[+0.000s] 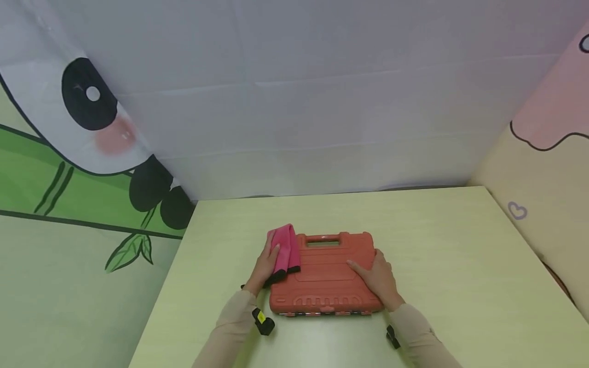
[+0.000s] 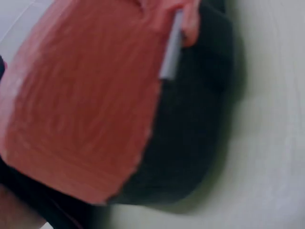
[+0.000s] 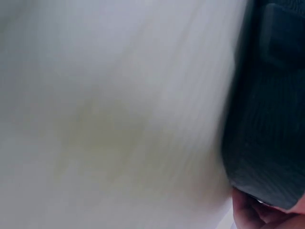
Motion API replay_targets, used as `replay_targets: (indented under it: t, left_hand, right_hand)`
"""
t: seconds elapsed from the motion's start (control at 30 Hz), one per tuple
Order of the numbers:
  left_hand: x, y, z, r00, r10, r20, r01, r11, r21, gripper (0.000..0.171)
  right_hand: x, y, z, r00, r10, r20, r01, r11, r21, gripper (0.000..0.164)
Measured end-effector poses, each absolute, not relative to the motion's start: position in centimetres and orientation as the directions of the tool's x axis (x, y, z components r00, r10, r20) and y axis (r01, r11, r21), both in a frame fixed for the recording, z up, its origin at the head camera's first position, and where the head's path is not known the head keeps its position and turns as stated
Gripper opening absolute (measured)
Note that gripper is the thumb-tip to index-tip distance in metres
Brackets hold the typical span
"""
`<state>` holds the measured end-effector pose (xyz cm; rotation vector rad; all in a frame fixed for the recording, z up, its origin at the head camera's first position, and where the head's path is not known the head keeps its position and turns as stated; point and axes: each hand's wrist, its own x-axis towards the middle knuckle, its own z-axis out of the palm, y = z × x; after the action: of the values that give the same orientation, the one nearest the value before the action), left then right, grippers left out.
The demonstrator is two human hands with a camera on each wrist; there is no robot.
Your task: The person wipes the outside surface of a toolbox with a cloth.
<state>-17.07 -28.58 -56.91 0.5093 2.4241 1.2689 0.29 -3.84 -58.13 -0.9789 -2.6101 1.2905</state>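
Observation:
A red plastic carrying case with a built-in handle lies on the table, its hinged edge toward me. Its lower half is dark, as the left wrist view shows beside the red lid. My left hand holds a pink cloth with black edging against the case's left side. Part of that hand shows at the corner of the left wrist view. On the opposite side, my right hand grips the case, thumb on top. Its fingers touch the dark lower half in the right wrist view.
The pale yellow table extends around the case on all sides. Behind it rises a light wall covering. Printed walls stand at the left and right. Both wrists wear black camera straps, and both wrist views are blurred.

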Motion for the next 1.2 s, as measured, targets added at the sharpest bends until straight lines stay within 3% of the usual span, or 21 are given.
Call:
replay_targets:
  t: [0.2,0.43,0.83,1.2]
  left_hand:
    - [-16.2,-29.3,-57.1,-0.872,0.455,-0.18,0.072,0.484,0.872,0.061]
    - [-14.1,-30.9,-57.2,-0.866,0.466,-0.183,0.071,0.476,0.877,0.061]
    - [-9.3,-33.9,-57.2,-0.89,0.412,-0.195,0.029,0.478,0.878,0.06]
    - [-6.2,-35.5,-56.1,-0.908,0.345,-0.239,-0.1,0.375,0.922,0.059]
  right_hand:
    - [0.4,-4.1,-57.9,-0.786,0.579,-0.218,0.521,0.43,-0.738,0.106]
    - [0.2,-4.5,-57.9,-0.793,0.576,-0.197,0.506,0.443,-0.74,0.1]
    - [-0.5,-5.1,-57.8,-0.802,0.561,-0.204,0.498,0.441,-0.746,0.105]
    - [-0.4,-5.6,-57.4,-0.816,0.542,-0.204,0.497,0.476,-0.726,0.102]
